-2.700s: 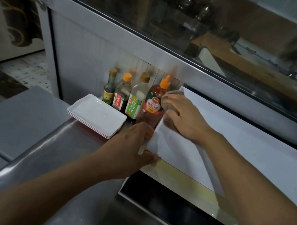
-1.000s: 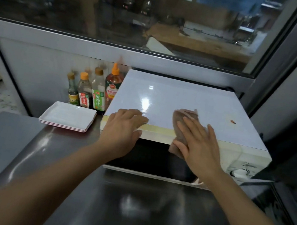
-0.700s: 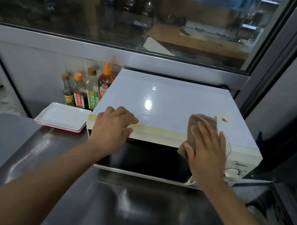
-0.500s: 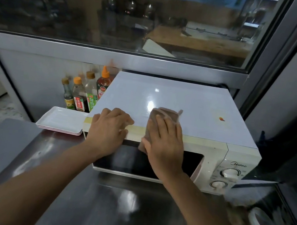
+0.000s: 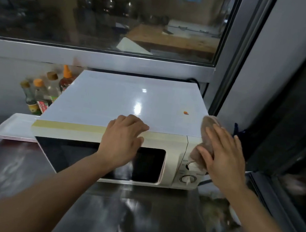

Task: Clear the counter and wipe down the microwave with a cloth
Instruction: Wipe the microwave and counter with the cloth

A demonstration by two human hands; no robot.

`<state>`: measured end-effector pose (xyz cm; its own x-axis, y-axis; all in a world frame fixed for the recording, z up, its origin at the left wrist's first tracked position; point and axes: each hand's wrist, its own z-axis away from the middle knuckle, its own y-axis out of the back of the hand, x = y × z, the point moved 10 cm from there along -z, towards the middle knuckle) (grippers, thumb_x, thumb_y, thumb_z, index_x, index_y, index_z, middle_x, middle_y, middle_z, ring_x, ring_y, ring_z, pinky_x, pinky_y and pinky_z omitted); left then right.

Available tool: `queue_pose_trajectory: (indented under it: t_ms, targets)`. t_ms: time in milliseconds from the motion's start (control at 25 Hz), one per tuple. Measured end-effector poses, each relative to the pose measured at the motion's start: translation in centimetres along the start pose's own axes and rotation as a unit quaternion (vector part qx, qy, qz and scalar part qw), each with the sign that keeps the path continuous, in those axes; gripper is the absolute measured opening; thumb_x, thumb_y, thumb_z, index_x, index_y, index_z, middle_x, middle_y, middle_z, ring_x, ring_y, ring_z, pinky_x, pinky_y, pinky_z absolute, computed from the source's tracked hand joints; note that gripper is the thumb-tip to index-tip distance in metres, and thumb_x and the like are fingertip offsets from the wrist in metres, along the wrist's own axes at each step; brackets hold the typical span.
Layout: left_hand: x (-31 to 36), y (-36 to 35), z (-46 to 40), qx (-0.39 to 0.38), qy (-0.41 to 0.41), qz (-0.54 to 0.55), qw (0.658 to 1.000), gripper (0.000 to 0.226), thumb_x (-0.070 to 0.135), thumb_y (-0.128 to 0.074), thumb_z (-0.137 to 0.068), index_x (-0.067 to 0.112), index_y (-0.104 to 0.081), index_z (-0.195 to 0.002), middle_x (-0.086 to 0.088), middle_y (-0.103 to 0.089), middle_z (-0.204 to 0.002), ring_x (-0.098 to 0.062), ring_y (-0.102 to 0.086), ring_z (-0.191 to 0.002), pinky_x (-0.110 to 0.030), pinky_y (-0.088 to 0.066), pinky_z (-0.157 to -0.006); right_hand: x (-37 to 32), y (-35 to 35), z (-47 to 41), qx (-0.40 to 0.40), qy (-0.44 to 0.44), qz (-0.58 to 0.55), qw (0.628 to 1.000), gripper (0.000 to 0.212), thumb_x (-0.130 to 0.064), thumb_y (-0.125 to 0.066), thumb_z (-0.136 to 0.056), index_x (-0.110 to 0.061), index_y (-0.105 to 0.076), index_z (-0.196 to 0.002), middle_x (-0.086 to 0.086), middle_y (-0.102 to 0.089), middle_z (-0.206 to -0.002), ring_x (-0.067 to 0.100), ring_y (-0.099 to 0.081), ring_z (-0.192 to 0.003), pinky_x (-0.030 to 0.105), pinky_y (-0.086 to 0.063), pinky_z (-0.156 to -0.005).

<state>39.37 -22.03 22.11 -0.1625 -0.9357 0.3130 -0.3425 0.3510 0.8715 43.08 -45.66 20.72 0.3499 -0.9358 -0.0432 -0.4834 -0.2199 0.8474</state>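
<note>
The left hand (image 5: 122,141) lies palm down over the front top edge of the microwave (image 5: 119,122), fingers loosely bent onto the white top panel and thumb against the cream front strip, holding nothing, with its forearm stretched in from the lower left. The right hand (image 5: 223,156) reaches from the lower right with fingers straight and spread, pressing a brownish cloth (image 5: 208,132) flat against the microwave's upper right front corner, above the two control dials (image 5: 188,172); it pinches nothing, only pushes the cloth on the surface. Half a second ago the right hand and cloth were at the middle of the front edge, just beside the left hand; they are now at the far right corner, well apart from it, while the left hand has stayed braced on the front edge. The microwave sits on the steel counter (image 5: 132,222) below a window, its glossy top bearing a small orange mark (image 5: 185,112), its dark door glass closed. To its left stand sauce bottles (image 5: 46,92) against the wall, with a stack of white rectangular plates (image 5: 15,129) in front of them.
</note>
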Motion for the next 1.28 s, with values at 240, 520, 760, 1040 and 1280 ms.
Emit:
queue_pose_trajectory:
  t_ms: [240,520,760,1040,1280]
  targets:
    - [0.1,-0.2,0.2,0.000,0.005,-0.006,1.000,0.033,0.012,-0.057,-0.086,0.018,-0.063,-0.118,-0.001,-0.057,-0.114,-0.025,-0.048,-0.102,-0.037,-0.040,-0.086,-9.2,0.3,0.1,0.104,0.052,-0.028,0.993,0.046,-0.029,-0.059,-0.085,-0.002,-0.061,-0.122,0.018,-0.061,-0.125,0.034,-0.054,-0.121,0.048,-0.043,-0.103]
    - [0.5,-0.2,0.5,0.010,-0.015,-0.042,0.999,0.038,0.023,-0.043,-0.087,0.016,-0.063,-0.117,-0.004,-0.058,-0.113,-0.027,-0.050,-0.098,-0.038,-0.040,-0.081,-4.8,0.7,0.8,0.095,0.057,0.001,0.994,0.051,-0.037,-0.054,-0.087,-0.004,-0.058,-0.126,0.016,-0.057,-0.131,0.032,-0.052,-0.124,0.045,-0.041,-0.106]
    - [0.5,-0.4,0.3,0.010,-0.049,-0.075,0.996,0.047,0.034,-0.032,-0.086,0.015,-0.064,-0.114,-0.005,-0.060,-0.109,-0.028,-0.052,-0.091,-0.039,-0.043,-0.078,1.5,-1.3,0.5,0.027,-0.121,-0.270,0.955,0.054,-0.039,-0.039,-0.095,-0.018,-0.034,-0.145,0.010,-0.044,-0.141,0.024,-0.050,-0.123,0.026,-0.039,-0.098]
    - [0.8,-0.4,0.0,-0.001,-0.141,-0.114,0.983,0.041,0.035,-0.036,-0.089,0.015,-0.064,-0.112,-0.004,-0.061,-0.100,-0.027,-0.051,-0.082,-0.038,-0.043,-0.072,2.6,-5.8,5.1,0.066,-0.312,-0.443,0.838,0.042,-0.029,-0.036,-0.100,-0.015,-0.034,-0.139,0.002,-0.052,-0.117,0.003,-0.053,-0.093,-0.006,-0.037,-0.064]
    - [1.5,0.1,-0.7,-0.027,-0.222,-0.118,0.968,0.039,0.037,-0.037,-0.087,0.016,-0.066,-0.104,-0.002,-0.059,-0.090,-0.029,-0.050,-0.075,-0.037,-0.041,-0.071,2.6,-4.6,5.0,0.118,-0.354,-0.389,0.842,0.031,-0.029,-0.033,-0.101,-0.008,-0.043,-0.121,-0.004,-0.055,-0.091,0.015,-0.056,-0.087,-0.006,-0.033,-0.061]
